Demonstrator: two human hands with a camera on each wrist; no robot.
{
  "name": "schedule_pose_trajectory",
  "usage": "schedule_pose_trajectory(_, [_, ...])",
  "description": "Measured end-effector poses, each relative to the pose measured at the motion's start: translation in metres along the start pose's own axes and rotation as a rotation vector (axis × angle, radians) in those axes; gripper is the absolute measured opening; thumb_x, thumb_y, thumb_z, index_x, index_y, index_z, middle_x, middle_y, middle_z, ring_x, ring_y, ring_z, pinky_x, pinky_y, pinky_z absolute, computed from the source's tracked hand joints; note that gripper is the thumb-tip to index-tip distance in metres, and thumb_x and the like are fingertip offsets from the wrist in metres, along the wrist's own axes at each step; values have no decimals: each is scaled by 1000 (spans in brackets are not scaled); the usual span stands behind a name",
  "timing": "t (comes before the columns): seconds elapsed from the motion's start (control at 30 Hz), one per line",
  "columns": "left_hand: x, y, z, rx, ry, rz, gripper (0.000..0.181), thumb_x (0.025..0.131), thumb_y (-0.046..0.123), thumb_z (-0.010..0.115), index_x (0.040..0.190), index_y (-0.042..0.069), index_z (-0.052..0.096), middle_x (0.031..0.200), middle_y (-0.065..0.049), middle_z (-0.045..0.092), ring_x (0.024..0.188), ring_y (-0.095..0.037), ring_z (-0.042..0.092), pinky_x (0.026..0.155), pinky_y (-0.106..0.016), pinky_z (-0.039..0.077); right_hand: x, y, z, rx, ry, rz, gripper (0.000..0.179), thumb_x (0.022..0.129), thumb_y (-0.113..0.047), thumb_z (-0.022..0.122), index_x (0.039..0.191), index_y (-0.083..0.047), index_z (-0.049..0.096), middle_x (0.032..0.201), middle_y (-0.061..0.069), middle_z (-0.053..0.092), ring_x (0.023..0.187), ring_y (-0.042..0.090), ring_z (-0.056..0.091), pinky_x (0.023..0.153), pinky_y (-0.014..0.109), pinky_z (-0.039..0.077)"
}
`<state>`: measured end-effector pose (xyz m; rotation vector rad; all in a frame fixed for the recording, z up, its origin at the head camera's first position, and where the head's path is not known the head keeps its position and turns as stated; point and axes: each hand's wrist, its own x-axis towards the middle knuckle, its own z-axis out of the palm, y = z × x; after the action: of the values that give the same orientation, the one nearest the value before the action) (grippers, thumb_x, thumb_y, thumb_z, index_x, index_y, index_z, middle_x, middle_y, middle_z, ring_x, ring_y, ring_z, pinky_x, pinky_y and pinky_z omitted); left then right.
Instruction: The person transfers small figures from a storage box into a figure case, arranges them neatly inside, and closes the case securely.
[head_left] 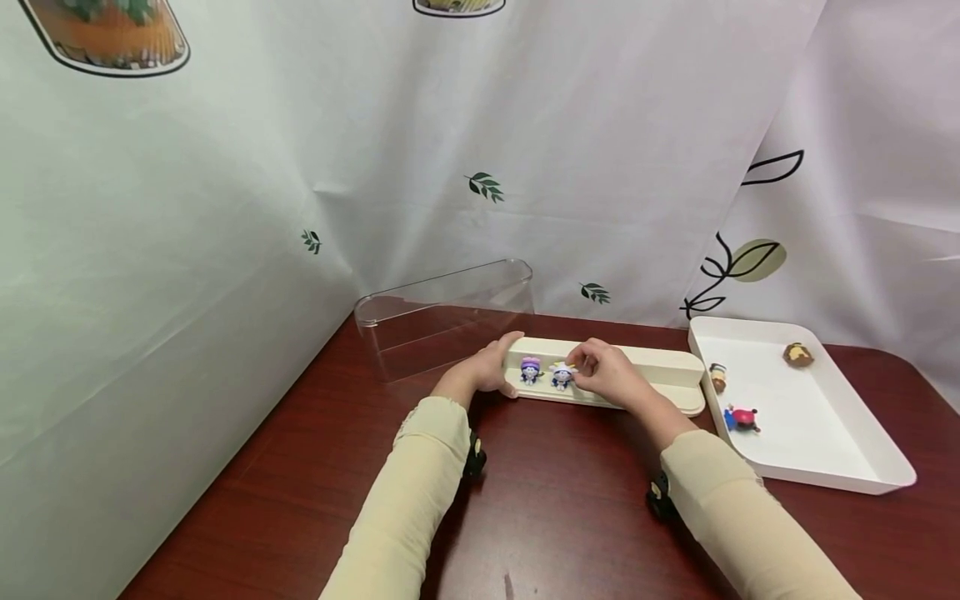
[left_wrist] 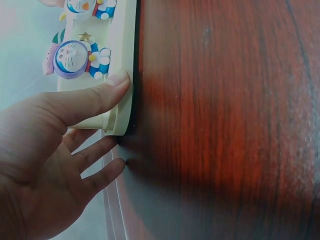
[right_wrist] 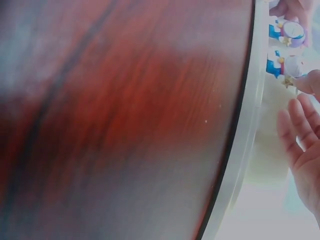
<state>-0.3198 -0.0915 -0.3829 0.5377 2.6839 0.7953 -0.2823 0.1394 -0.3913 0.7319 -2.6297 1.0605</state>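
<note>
My left hand (head_left: 485,367) holds the left end of a long cream stepped display base (head_left: 671,360). In the left wrist view its thumb presses the front rim, with the other fingers around the end. A Doraemon figurine with a purple-and-pink hood (left_wrist: 71,57) sits on the lower step near that hand. Just right of it is a second Doraemon figurine in a white hood with yellow horns (head_left: 562,376). The thumb and fingertips of my right hand (head_left: 606,372) pinch this one at its right side; the exact contact is partly hidden.
A white tray (head_left: 817,475) at the right holds a brown figurine (head_left: 798,355), a brown-and-white one (head_left: 717,377) and a red-and-blue one (head_left: 742,418). Behind my left hand stands a clear plastic cover (head_left: 442,321), close to the white curtain (head_left: 420,208).
</note>
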Motion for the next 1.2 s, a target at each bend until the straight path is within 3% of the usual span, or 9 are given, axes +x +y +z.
schedule_pose_trajectory(0.17, [2,-1,2,3,1,-1,103,69,9,82,147,23,16,142,-15,30,127,-27,31,103,-42,27,-3,4,-8,47,0,19,19,74,6,66,90,-4,64,80,4,54,70,17,52,61,28,43])
schedule_pose_trajectory(0.27, [2,0,2,11,2,1,103,69,8,82,147,21,17,141,-15,31,126,-27,32,103,-41,27,-5,5,-23,43,6,39,18,77,5,63,93,-3,64,78,3,56,70,17,53,59,27,43])
schedule_pose_trajectory(0.57, [3,-1,-1,0,2,-4,104,69,7,81,148,18,14,144,-14,28,128,-26,32,102,-41,29,-18,19,-112,19,16,190,20,84,-2,63,103,5,61,85,14,61,72,13,54,60,24,46])
schedule_pose_trajectory(0.77, [3,2,-2,1,16,-20,104,69,6,81,148,18,14,144,-15,30,128,-26,34,102,-41,30,-44,49,-159,-19,-149,363,30,87,-8,59,110,10,55,87,9,60,76,12,55,66,32,50])
schedule_pose_trajectory(0.9, [2,5,-3,1,31,-48,108,68,8,82,149,17,11,143,-16,34,126,-27,37,102,-40,31,-59,66,-177,-26,-357,500,39,86,-17,64,111,11,53,89,7,63,83,20,59,70,38,50])
schedule_pose_trajectory(1.03, [3,6,-2,-11,58,-85,110,66,13,85,148,14,10,132,-18,45,117,-27,45,100,-39,33,-73,78,-187,-14,-548,700,42,86,-31,65,104,6,56,90,8,61,84,23,59,69,40,49])
schedule_pose_trajectory(1.13, [5,7,0,-17,68,-101,104,65,15,85,144,11,18,122,-17,51,109,-26,48,97,-38,35,-84,85,-189,15,-596,829,38,86,-36,63,95,0,60,83,7,59,77,21,56,67,38,49])
schedule_pose_trajectory(1.2, [7,8,1,-18,71,-104,98,65,14,85,141,10,24,118,-15,52,107,-25,49,96,-38,36,-90,88,-187,37,-595,866,35,86,-37,63,91,-2,60,77,5,59,72,20,56,65,37,48])
